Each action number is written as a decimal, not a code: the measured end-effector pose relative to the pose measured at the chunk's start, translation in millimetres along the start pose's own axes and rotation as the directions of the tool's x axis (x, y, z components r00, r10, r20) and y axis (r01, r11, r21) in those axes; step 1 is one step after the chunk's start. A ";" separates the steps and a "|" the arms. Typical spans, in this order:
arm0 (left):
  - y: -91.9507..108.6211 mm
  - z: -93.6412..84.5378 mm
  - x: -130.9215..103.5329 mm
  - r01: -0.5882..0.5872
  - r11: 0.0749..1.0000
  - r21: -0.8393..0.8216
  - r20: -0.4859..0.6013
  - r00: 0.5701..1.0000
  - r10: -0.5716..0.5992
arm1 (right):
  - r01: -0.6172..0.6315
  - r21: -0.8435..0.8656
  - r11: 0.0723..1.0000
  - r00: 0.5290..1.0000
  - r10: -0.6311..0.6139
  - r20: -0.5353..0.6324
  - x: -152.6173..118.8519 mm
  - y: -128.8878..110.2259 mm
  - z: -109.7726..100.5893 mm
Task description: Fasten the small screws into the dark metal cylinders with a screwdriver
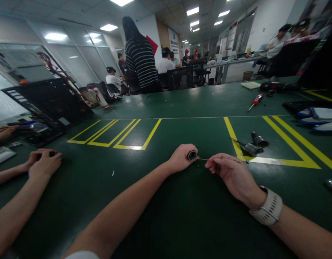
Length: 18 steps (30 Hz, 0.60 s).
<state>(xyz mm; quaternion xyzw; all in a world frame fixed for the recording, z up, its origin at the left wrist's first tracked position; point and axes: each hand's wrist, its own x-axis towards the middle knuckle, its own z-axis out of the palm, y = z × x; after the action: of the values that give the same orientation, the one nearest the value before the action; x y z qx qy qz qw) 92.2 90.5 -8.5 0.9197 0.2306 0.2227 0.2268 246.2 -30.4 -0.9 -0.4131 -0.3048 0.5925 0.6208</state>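
Observation:
My left hand [182, 157] is wrapped round a dark hollow cylinder [191, 155], its round open end facing right and toward me. Between the fingertips of my right hand [228, 167], which wears a pale watch strap, is a thin metal rod [201, 159]. The rod reaches left to the cylinder's open end; whether its tip is inside, I cannot tell. A small black ring-like piece [197, 166] lies on the table just below. To the right of my hands rest a dark metal cylindrical part [260, 139] and another one with a thin shaft [252, 148].
Yellow tape outlines [279, 161] mark the green table [182, 104]. Farther back lie a red screwdriver [256, 101], a black power tool [279, 86] and white-blue gloves [324, 117]. Another person's hands [45, 163] are at the left, near a black case [52, 104].

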 end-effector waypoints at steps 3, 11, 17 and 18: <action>-1.0 0.0 -0.1 -0.003 1.000 0.008 0.003 1.000 0.003 | 0.007 -0.009 1.000 1.000 -0.007 -0.010 -0.8 -1.2 1.2; 1.6 -2.4 0.2 0.003 0.999 0.036 0.051 0.999 -0.005 | 0.036 -0.120 0.992 0.994 -0.049 -0.102 -4.0 -5.2 6.4; 2.6 -1.5 -0.1 0.024 0.999 0.029 0.054 0.998 -0.026 | 0.072 -0.170 0.983 0.984 -0.098 -0.147 -4.6 -3.6 5.4; 2.2 -0.9 -0.1 0.038 0.999 0.015 0.037 0.999 -0.038 | 0.082 -0.177 0.981 0.981 -0.110 -0.158 -4.4 -3.4 5.4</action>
<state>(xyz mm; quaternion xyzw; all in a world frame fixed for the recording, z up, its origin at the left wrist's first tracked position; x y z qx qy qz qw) 92.3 89.0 -6.7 0.9207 0.2455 0.1997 0.2285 242.7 -33.8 5.1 -0.4973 -0.3207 0.4971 0.6346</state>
